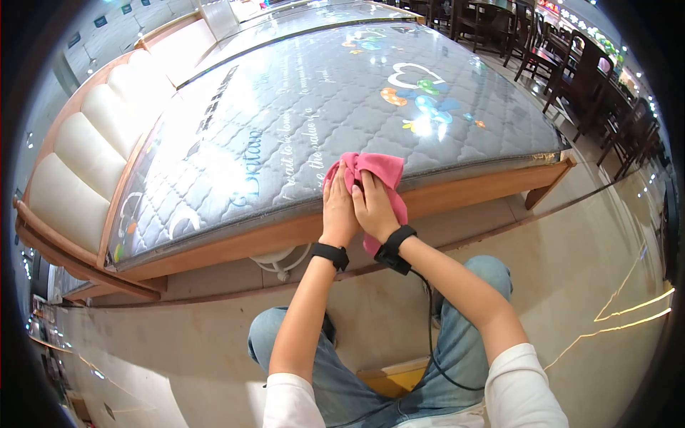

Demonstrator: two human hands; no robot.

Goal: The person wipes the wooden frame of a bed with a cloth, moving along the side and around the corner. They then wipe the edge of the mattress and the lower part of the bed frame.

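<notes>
A pink cloth point(385, 170) lies bunched at the near edge of a grey quilted mattress point(278, 128) under clear plastic. My left hand point(339, 209) rests on its left part, fingers closed against it. My right hand point(374, 207) is right beside the left, with its fingers on the cloth too. One end of the cloth hangs below the hands, in front of the wooden bed rail point(442, 196). Both wrists wear black bands, and a cable runs down from the right one.
A cream padded headboard point(89, 143) stands at the left. Dark wooden chairs point(581, 71) are at the upper right. Under the bed is a white round object point(282, 262). A yellow seat point(392, 378) shows between my knees.
</notes>
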